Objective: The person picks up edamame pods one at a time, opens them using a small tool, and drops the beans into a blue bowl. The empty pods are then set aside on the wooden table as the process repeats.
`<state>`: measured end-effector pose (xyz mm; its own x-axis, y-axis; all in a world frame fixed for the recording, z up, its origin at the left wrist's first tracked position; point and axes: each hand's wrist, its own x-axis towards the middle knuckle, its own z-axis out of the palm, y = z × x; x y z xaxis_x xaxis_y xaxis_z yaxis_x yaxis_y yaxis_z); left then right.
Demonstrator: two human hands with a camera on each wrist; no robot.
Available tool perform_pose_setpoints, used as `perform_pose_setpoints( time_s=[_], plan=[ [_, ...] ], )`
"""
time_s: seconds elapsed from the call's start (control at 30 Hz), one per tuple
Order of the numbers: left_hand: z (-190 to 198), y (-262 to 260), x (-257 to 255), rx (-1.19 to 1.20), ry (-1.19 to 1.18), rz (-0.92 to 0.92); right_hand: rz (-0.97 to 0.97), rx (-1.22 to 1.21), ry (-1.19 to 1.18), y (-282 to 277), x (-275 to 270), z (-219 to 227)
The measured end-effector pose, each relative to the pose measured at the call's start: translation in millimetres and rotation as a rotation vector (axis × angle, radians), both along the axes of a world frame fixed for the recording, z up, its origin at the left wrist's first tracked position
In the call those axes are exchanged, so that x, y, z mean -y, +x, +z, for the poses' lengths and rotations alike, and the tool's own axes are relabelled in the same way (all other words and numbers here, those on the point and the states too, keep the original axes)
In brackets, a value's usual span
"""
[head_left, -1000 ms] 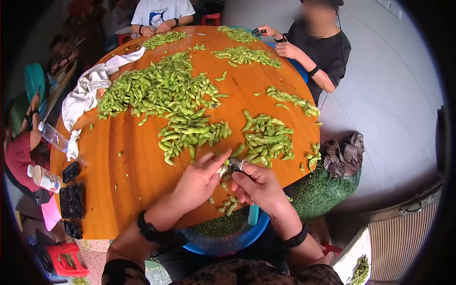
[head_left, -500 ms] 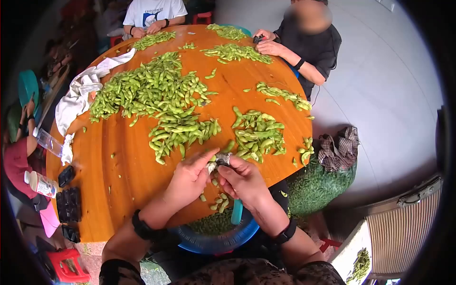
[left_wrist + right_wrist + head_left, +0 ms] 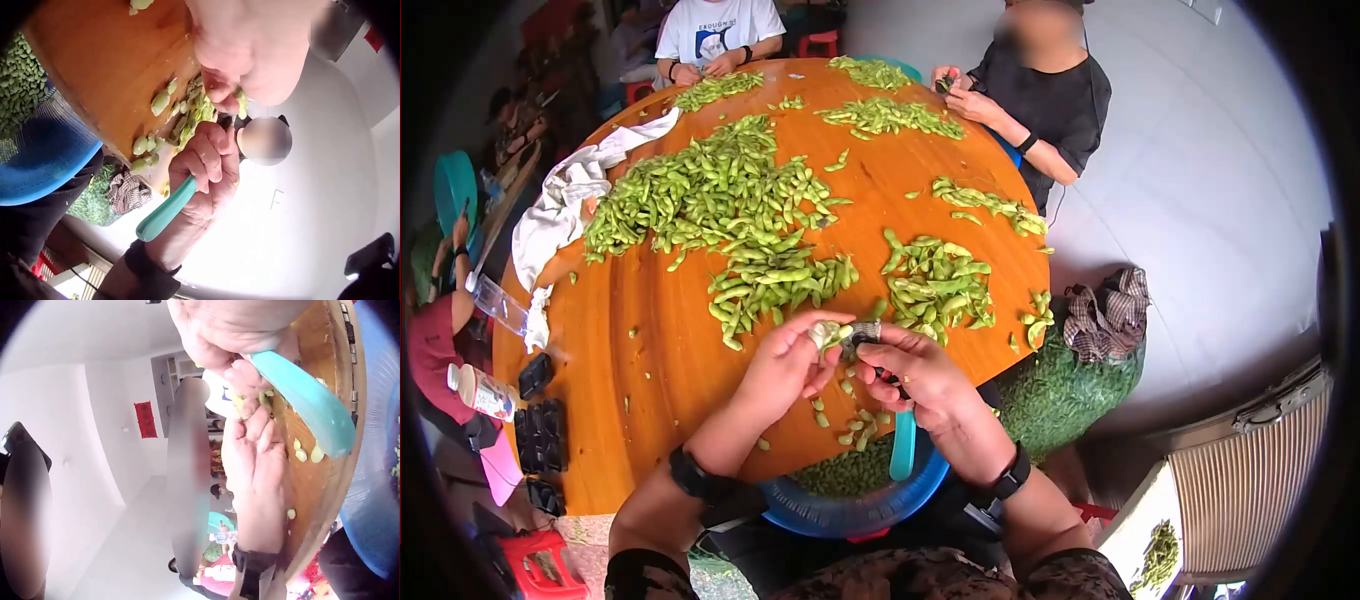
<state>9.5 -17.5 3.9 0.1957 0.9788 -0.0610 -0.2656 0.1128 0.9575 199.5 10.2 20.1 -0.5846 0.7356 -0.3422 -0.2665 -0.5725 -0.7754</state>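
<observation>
My left hand (image 3: 775,368) pinches a green soybean pod (image 3: 828,335) between thumb and fingers, over the table's near edge. Close beside it, my right hand (image 3: 925,378) curls round a teal handle (image 3: 903,447), which sticks out below the fist; the tool's working end is hidden. Something dark grey (image 3: 864,330) sits at the right hand's thumb and forefinger, right against the pod. In the right wrist view the handle (image 3: 312,403) slants across in front of the left hand (image 3: 253,437). Several shelled beans (image 3: 863,428) lie on the wood under the hands.
A large heap of pods (image 3: 690,195) and smaller piles (image 3: 938,280) cover parts of the round table (image 3: 620,430). Below its edge sits a blue basin (image 3: 850,520) holding beans. White cloth (image 3: 550,220), a bottle (image 3: 498,300) and black boxes (image 3: 540,435) line the left edge. Other people sit around.
The left hand has turned and drawn slightly away from the right, showing more of the pod. The right hand keeps its grip on the teal handle. The head view has shifted a little.
</observation>
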Motion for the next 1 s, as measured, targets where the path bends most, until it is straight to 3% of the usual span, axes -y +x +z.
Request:
perform_pose_setpoints(
  time_s=[0.03, 0.1, 0.17, 0.2, 0.27, 0.3, 0.43, 0.53, 0.63, 0.73, 0.8, 0.9, 1.0],
  plan=[
    [1.3, -1.8, -1.1, 0.161, -0.072, -0.016, 0.003, 0.016, -0.024, -0.4, -2.0, 2.1],
    [0.3, 1.6, -2.6, 0.175, -0.119, 0.013, 0.004, 0.031, -0.042, -1.1, -3.7, 4.9],
    [-1.0, 6.6, -2.4, 0.124, -0.14, 0.065, -0.018, 0.268, 0.219, -4.3, -1.9, 4.2],
    [-0.8, 8.6, -2.1, 0.125, -0.14, 0.071, -0.012, 0.268, 0.221, -7.0, 0.4, 2.9],
    [-1.2, 11.9, 0.0, -0.165, -0.004, 0.107, -0.142, 0.493, 0.741, -10.7, 6.5, 1.9],
    [-5.2, 9.6, -0.3, -0.186, 0.012, 0.108, -0.124, 0.569, 0.719, -11.3, 9.3, 7.2],
    [-7.5, 9.1, 2.3, -0.243, 0.034, 0.133, -0.154, 0.499, 0.77, -15.3, 16.6, 6.0],
    [-7.3, 8.1, 2.7, -0.319, 0.068, 0.155, -0.118, 0.493, 0.683, -17.1, 18.7, 2.2],
    [-5.7, 6.3, 3.5, -0.201, -0.025, 0.097, -0.149, 0.407, 0.643, -18.4, 19.9, 5.8],
    [-6.7, 11.0, 2.8, -0.085, 0.081, 0.051, -0.135, 0.339, 0.547, -18.6, 20.0, 21.9],
    [-6.0, 17.5, 2.0, -0.24, 0.224, 0.163, -0.211, 0.353, 0.654, -19.6, 17.6, 14.1],
    [-8.2, 9.8, 2.4, -0.301, 0.132, 0.133, -0.213, 0.44, 0.68, -18.3, 18.1, 12.1],
    [-4.4, 10.9, 3.1, -0.159, 0.065, 0.153, -0.233, 0.478, 0.766, -19.4, 19.8, 13.4]
  ],
)
